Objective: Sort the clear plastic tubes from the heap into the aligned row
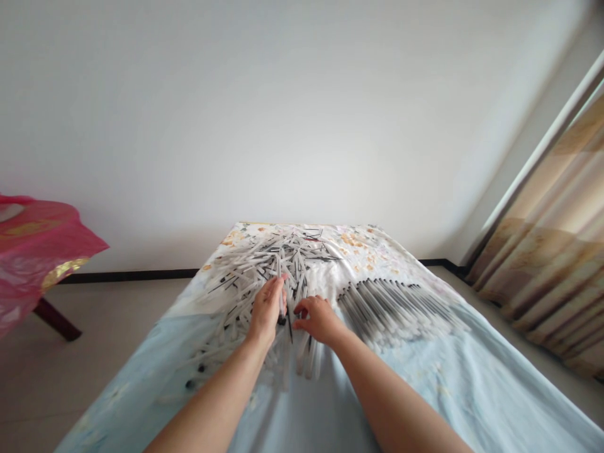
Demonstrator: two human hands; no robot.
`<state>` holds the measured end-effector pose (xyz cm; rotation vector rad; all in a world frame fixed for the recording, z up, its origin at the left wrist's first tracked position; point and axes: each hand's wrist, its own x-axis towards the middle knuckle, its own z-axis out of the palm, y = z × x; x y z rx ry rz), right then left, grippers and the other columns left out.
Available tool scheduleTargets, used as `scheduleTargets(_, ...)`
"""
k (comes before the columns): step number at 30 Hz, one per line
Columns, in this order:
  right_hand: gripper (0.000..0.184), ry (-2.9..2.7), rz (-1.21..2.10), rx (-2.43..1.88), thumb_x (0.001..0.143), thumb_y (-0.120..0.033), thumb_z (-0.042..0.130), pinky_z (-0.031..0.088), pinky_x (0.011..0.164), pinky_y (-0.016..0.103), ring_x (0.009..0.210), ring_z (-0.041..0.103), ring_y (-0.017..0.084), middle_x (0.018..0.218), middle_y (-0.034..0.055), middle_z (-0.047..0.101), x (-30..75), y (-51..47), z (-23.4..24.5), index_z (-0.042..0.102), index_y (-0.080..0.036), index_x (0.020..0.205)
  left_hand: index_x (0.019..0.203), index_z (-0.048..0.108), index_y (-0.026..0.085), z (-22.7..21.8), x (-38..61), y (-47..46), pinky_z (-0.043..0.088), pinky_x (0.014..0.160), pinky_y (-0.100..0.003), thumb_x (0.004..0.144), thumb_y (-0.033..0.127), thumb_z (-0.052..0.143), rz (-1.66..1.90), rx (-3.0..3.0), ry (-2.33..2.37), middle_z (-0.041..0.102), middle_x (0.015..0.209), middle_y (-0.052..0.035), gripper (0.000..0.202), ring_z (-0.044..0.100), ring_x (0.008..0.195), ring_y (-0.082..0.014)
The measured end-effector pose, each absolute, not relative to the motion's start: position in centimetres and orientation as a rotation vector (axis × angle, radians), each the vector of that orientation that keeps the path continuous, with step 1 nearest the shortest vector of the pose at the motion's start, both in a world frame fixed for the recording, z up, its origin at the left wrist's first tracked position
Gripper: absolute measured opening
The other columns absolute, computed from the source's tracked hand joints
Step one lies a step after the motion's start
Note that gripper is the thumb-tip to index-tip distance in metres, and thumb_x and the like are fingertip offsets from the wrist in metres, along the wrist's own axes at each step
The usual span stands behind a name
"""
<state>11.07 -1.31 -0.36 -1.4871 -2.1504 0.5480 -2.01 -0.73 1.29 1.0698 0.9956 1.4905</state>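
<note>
A big loose heap of clear pen barrels and thin black refills (264,264) lies on a light blue cloth (453,377) with a flowered far end. My left hand (267,309) rests on the heap's near side, fingers closed round a clear pen barrel that stands up by its fingertips. My right hand (317,318) is just beside it, fingers curled in a pinch over a thin black refill; the two hands almost touch. To the right lies a tidy row of assembled pens (396,305), side by side.
The clothed surface runs to a white wall. A pink and gold cloth (33,251) hangs over furniture at the left. Beige striped curtains (557,277) hang at the right. Pale floor shows on both sides.
</note>
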Motion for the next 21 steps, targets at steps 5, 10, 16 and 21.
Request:
scheduleTargets(5,0.024,-1.573,0.951,-1.220,0.068,-0.039,0.060,0.037,0.055,0.024,0.057,0.049,0.011,0.065,0.0005,0.059,13.8,-0.6,0.2,0.058,-0.016,0.078,0.100,0.059,0.016,1.2,-1.8,-1.2,0.031,0.037,-0.020,0.072,0.043,0.052,1.279,1.329,0.974,0.044,0.045,0.0048,0.039,0.040,0.037,-0.0089)
scheduleTargets(10,0.038,-1.179,1.029,-1.040,0.065,-0.042,0.063,0.039,0.059,0.024,0.061,0.048,0.011,0.075,0.0029,0.060,16.8,0.2,0.5,0.058,-0.015,0.091,0.097,0.063,0.021,1.2,-1.4,-1.6,0.044,0.062,-0.024,0.071,0.037,0.055,1.276,1.649,1.102,0.061,0.075,-0.0043,0.032,0.056,0.067,-0.0164)
scheduleTargets(16,0.036,-1.084,1.080,-0.988,0.064,-0.038,0.066,0.036,0.060,0.023,0.059,0.044,0.009,0.074,0.0015,0.061,17.6,0.3,0.4,0.063,-0.016,0.092,0.105,0.058,0.024,1.2,-1.5,-2.1,0.042,0.072,-0.028,0.080,0.038,0.039,1.016,2.126,1.340,0.057,0.088,-0.0052,0.034,0.055,0.080,-0.0173)
scheduleTargets(21,0.032,-1.101,1.121,-1.005,0.063,-0.037,0.067,0.033,0.058,0.023,0.056,0.041,0.008,0.064,-0.0016,0.058,17.1,0.0,0.6,0.065,-0.017,0.088,0.105,0.058,0.022,1.2,-1.5,-2.0,0.042,0.074,-0.027,0.083,0.039,0.033,0.928,2.224,1.414,0.057,0.089,-0.0057,0.037,0.056,0.081,-0.0169)
